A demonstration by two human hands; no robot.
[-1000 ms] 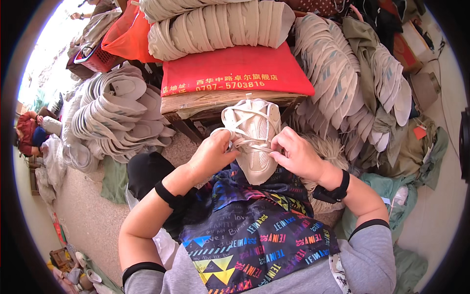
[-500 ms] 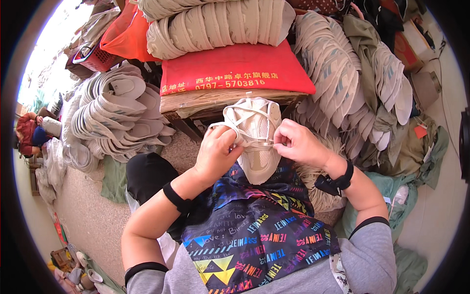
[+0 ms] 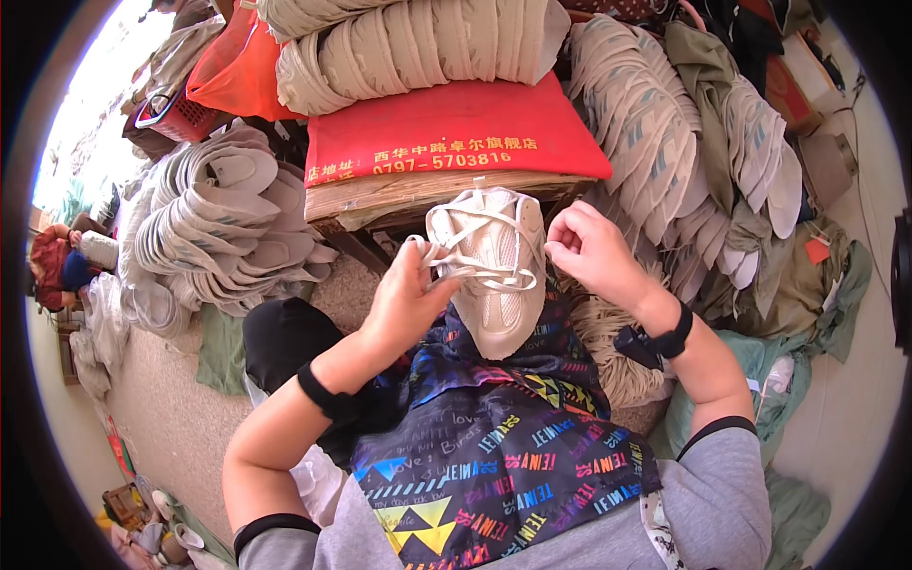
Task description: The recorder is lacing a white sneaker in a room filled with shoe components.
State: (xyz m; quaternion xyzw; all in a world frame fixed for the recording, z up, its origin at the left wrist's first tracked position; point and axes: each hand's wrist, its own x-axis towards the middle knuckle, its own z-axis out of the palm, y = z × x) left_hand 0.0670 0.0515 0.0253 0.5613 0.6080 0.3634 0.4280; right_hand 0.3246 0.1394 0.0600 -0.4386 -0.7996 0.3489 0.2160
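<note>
A beige mesh shoe upper (image 3: pixel 496 321) lies toe toward me at the edge of a wooden bench, reaching over my apron. A pale shoelace (image 3: pixel 494 275) zigzags across its opening, with loose loops at the left. My left hand (image 3: pixel 407 302) is closed on that shoelace beside the upper's left edge. Just off the upper's right side, my right hand (image 3: pixel 591 249) is raised with thumb and forefinger pinched together. Whether a lace end is between them I cannot make out.
A red cloth bag (image 3: pixel 456 123) covers the wooden bench (image 3: pixel 399 199), with a roll of nested uppers (image 3: pixel 418 57) on top. Stacked uppers (image 3: pixel 214 218) stand at the left, more uppers (image 3: pixel 636 123) at the right. A bundle of pale laces (image 3: pixel 617 356) hangs beside my right knee.
My right hand has moved up and right, away from the laces on the upper. My left hand has drawn slightly left and down with the shoelace, and the loops there look looser.
</note>
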